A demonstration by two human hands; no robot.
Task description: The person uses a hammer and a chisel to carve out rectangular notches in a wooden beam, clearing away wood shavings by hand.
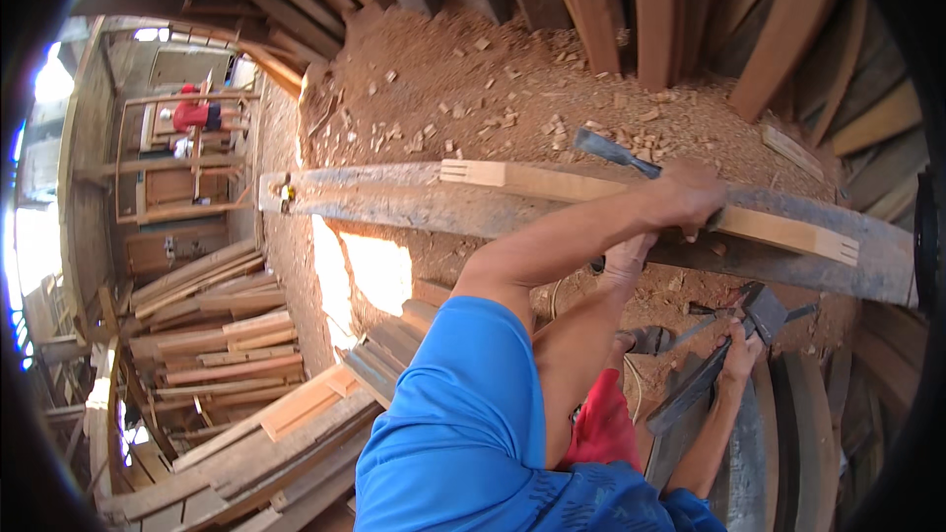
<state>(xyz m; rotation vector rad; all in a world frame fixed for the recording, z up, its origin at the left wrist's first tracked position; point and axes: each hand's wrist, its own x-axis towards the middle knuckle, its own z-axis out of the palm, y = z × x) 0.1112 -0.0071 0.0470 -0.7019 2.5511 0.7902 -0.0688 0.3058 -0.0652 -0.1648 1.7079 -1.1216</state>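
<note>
My left hand (690,199) is closed around a chisel (616,151), its broad metal blade sticking out to the left. Under that hand lies a pale, slightly curved wooden piece (552,182) with slots cut in both ends. It rests lengthwise along a thick, weathered beam (384,199). Lower right, my right hand (741,347) grips a dark mallet-like tool (764,310) with a blocky head, apart from the wooden piece. My left forearm crosses in front of the piece's middle. The chisel's handle is mostly hidden in my fist.
Wood chips (493,120) litter the earthen floor beyond the beam. Curved timbers (670,15) lean along the far side, and stacked boards (236,355) fill the left. A person in red (192,116) is far off at upper left. A bare leg (581,355) reaches toward the beam.
</note>
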